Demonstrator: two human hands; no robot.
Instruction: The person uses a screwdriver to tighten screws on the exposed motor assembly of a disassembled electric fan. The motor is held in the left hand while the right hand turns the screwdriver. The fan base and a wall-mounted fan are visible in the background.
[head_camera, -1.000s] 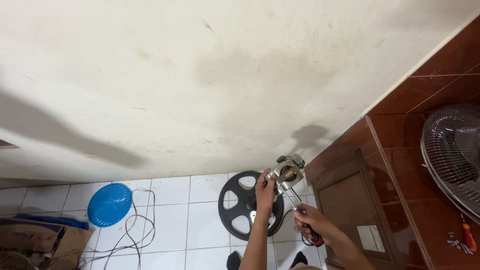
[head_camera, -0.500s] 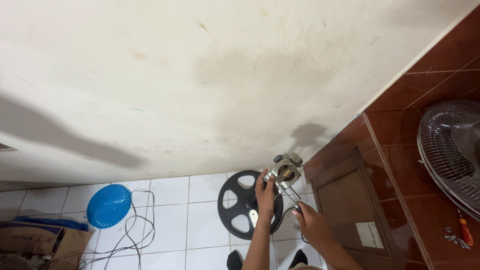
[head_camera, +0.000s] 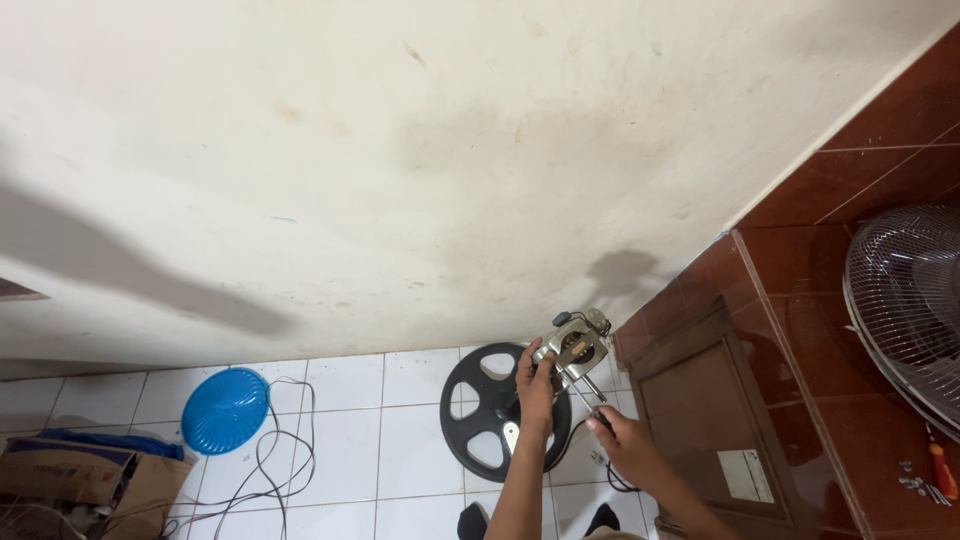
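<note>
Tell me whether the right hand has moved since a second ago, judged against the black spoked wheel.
Yes, slightly. The right hand has crept up and left, nearer the black spoked wheel and the metal motor the left hand holds.

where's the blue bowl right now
In the head view the blue bowl lies low on the left, on the white tile floor, between the cardboard box and the black cable.

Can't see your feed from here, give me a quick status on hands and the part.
Left hand grips the fan motor. Right hand holds a screwdriver to it. Black round fan base on floor beneath; nothing blocking.
</note>
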